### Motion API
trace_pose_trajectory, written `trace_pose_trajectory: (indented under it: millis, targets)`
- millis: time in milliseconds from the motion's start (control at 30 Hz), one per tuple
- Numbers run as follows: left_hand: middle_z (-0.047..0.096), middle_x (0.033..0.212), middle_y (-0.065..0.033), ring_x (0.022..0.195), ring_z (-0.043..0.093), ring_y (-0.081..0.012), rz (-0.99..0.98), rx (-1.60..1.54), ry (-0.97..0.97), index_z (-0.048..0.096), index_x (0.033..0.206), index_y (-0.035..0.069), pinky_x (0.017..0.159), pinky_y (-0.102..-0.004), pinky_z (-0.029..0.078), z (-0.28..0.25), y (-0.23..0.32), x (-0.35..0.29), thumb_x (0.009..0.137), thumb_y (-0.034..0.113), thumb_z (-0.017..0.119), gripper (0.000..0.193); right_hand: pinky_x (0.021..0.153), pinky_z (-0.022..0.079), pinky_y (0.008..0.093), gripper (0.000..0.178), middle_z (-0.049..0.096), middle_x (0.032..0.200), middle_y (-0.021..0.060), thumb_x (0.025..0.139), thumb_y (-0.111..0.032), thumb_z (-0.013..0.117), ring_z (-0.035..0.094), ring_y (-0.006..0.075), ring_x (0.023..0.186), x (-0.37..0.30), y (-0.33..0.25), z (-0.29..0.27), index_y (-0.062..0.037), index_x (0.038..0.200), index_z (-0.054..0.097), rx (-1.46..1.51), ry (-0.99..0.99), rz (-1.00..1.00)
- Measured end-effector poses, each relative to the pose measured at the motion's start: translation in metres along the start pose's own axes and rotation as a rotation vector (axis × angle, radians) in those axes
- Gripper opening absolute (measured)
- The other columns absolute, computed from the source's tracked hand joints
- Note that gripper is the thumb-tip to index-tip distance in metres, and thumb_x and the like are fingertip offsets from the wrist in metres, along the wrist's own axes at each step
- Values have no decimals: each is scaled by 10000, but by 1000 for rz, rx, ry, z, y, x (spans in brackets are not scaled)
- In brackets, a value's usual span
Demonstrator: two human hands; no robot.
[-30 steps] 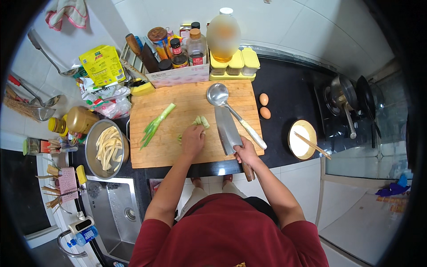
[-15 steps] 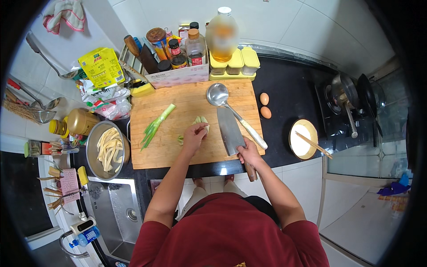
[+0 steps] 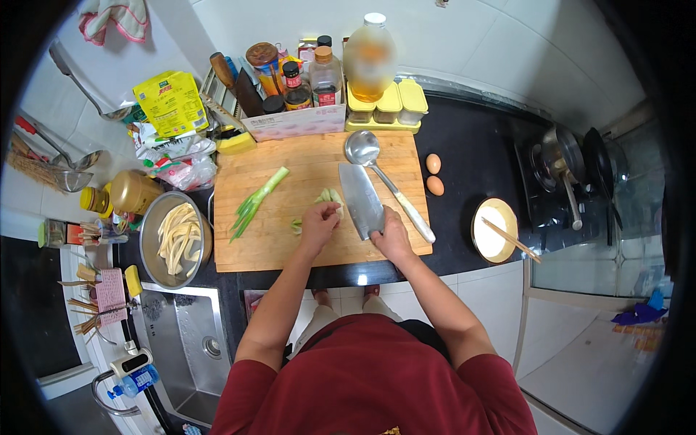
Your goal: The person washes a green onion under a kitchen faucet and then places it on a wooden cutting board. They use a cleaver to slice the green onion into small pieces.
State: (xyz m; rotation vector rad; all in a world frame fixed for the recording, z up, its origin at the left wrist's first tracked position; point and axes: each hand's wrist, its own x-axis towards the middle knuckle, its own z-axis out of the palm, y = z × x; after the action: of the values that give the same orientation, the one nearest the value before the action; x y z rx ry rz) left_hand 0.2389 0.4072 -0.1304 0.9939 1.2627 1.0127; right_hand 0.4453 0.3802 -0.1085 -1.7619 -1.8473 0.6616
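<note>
Clasping the broad grey steel cleaver in my right grip, I judge it heavy, stiff, best handle-held; left grip closure unclear.

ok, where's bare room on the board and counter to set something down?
Board: upper middle, between scallion and ladle, beyond left hand.
Counter: black stretch between eggs and stove, beyond bowl.
Crowded: board's right side, with ladle, cleaver and right hand; back edge, lined with bottles and yellow-lidded containers.
</note>
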Motion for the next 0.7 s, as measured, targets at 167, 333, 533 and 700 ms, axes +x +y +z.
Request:
trace_pose_trajectory:
  millis: [167, 333, 533, 700]
  targets:
    - [636, 828, -28, 706, 600, -98, -13, -29, 25, 661, 1048, 5, 620, -234, 509, -1, 4, -6, 841, -25, 584, 223, 920, 447, 431, 469, 540, 1162, 253, 704, -54, 715, 535, 411, 1079, 4, -18, -12, 78, 1121, 545, -288, -7, -111]
    - [632, 803, -31, 695, 604, -101, 7, 13, -13, 654, 1018, 2, 628, -238, 521, 3, 13, -15, 815, -35, 602, 214, 696, 510, 390, 190, 653, 868, 175, 799, -69, 682, 645, 314, 817, 16, -43, -16, 13, 959, 623, 248, -170, -24]
    - [639, 800, -37, 696, 617, -99, 75, 21, -65, 653, 988, -2, 620, -238, 530, 11, 31, -26, 801, -27, 617, 192, 577, 504, 251, 94, 649, 709, 60, 871, -55, 646, 625, 103, 642, 33, -36, -4, 6, 941, 636, 822, -383, 168]
    - [656, 797, -49, 690, 626, -100, 85, 32, -68, 656, 968, -5, 616, -238, 534, 16, 38, -31, 801, -18, 624, 171, 544, 489, 243, 81, 647, 704, 46, 869, -46, 647, 602, 92, 602, 31, -37, -12, -4, 938, 639, 820, -383, 127]
